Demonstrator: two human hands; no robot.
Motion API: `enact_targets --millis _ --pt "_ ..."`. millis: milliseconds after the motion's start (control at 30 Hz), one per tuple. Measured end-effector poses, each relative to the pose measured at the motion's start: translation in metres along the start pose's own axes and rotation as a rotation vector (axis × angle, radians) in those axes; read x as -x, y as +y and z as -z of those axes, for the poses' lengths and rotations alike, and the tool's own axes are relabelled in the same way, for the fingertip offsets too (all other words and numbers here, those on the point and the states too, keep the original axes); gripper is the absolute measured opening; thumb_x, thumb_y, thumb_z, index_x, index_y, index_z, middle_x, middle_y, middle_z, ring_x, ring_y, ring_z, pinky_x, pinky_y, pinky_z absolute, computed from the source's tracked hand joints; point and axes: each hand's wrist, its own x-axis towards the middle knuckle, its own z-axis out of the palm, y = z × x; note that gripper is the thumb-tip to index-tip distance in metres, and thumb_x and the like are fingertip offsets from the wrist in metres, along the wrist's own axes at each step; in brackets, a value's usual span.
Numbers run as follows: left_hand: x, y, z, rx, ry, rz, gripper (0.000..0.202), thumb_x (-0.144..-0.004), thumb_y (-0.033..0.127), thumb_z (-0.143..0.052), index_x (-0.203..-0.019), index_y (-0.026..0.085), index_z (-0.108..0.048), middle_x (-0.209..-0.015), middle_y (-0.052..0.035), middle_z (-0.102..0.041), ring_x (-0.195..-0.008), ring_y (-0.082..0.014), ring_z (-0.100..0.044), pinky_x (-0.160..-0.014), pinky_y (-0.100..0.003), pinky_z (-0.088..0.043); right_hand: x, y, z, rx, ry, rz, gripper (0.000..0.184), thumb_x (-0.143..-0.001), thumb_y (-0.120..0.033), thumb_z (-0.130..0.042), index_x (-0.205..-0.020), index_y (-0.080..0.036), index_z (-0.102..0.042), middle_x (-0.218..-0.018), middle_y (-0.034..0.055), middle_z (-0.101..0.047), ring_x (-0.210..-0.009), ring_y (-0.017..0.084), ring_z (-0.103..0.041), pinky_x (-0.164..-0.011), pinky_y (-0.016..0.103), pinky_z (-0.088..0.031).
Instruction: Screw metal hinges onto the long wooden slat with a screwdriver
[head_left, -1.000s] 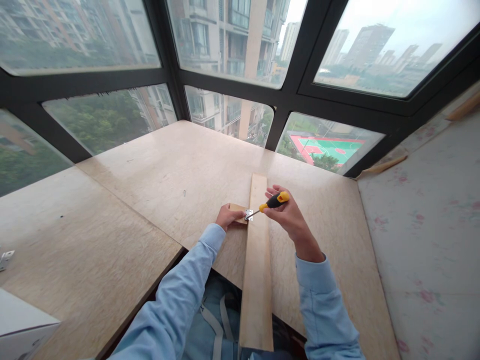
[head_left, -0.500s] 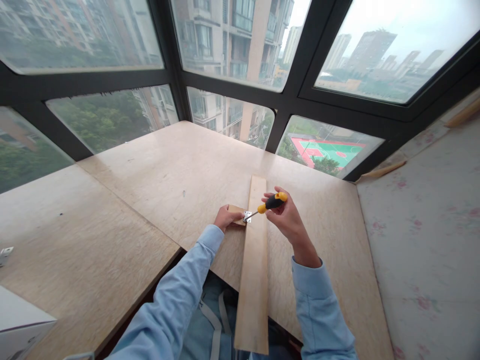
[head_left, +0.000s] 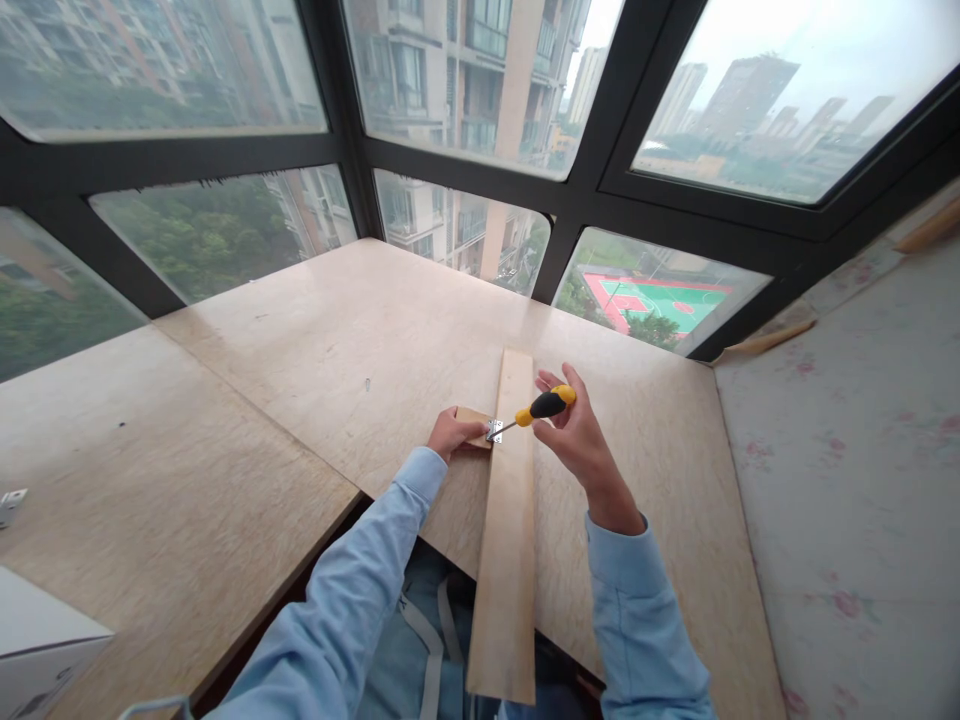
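My left hand (head_left: 452,434) is closed on a short wooden block (head_left: 474,416), its thumb pressed near a small metal hinge (head_left: 495,430). The hinge spans the block and a long wooden board (head_left: 508,520), which lies with its near end past the table edge. In my right hand (head_left: 576,430) is a screwdriver (head_left: 550,403) with a black and yellow handle. Its shaft slants down to the left and its tip meets the hinge. Thumb and fingers sit loosely about the handle, some fingers raised. Whether a screw is under the tip is too small to tell.
A screw (head_left: 367,383) lies on the table (head_left: 300,350) left of the board. Another hinge (head_left: 11,507) and a white box (head_left: 45,640) are at the far left. Dark-framed windows (head_left: 465,170) border the back, and a papered wall (head_left: 847,480) the right.
The fingers of my right hand have spread and shifted slightly about the screwdriver handle. The screwdriver tip stays at the hinge, and my left hand keeps its place on the block.
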Motion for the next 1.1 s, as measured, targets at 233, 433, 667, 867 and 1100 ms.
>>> enact_targets --millis 233,433,667,867,1100 --pt "0.001 0.001 -0.001 -0.004 -0.001 0.000 0.045 -0.050 0.015 -0.083 -0.087 0.011 -0.058 -0.080 -0.0046 -0.068 -0.072 -0.0207 -0.067 -0.062 -0.032 -0.056 0.002 -0.007 0.003 0.357 0.139 -0.156 0.066 -0.063 -0.060 -0.078 -0.108 -0.018 -0.056 -0.093 0.0084 -0.065 -0.083 0.025 -0.065 -0.082 0.046 -0.054" --pt "-0.001 -0.001 0.000 0.009 -0.004 0.000 0.047 -0.050 0.014 -0.083 -0.088 0.012 -0.056 -0.080 -0.0045 -0.067 -0.074 -0.0211 -0.067 -0.062 -0.033 -0.056 -0.001 -0.001 0.004 0.023 0.028 -0.116 0.080 -0.065 -0.045 -0.077 -0.133 -0.019 -0.044 -0.116 0.0120 -0.065 -0.106 0.026 -0.065 -0.096 0.047 -0.052" --pt "0.000 -0.002 0.001 0.023 -0.009 -0.019 0.046 -0.049 0.015 -0.085 -0.086 0.012 -0.057 -0.079 -0.0044 -0.067 -0.073 -0.0212 -0.067 -0.062 -0.034 -0.057 0.003 -0.004 -0.001 0.363 0.118 -0.100 0.094 -0.059 -0.055 -0.081 -0.136 -0.017 -0.042 -0.108 0.0108 -0.063 -0.099 0.027 -0.063 -0.095 0.049 -0.049" --pt "0.000 -0.002 0.000 0.022 -0.018 -0.015 0.043 -0.051 0.014 -0.083 -0.086 0.011 -0.058 -0.080 -0.0048 -0.068 -0.072 -0.0210 -0.067 -0.061 -0.033 -0.056 0.003 -0.009 -0.001 0.372 0.115 -0.129 0.068 -0.064 -0.051 -0.078 -0.120 -0.018 -0.057 -0.085 0.0045 -0.068 -0.072 0.023 -0.066 -0.078 0.043 -0.055" --pt "0.000 -0.002 -0.001 0.009 -0.026 -0.007 0.046 -0.049 0.020 -0.088 -0.087 0.010 -0.062 -0.083 -0.0075 -0.070 -0.074 -0.0221 -0.068 -0.062 -0.032 -0.056 0.002 0.005 -0.003 -0.067 -0.068 -0.062 0.096 -0.068 -0.034 -0.073 -0.148 -0.021 -0.022 -0.129 0.0127 -0.059 -0.122 0.024 -0.058 -0.106 0.047 -0.045"
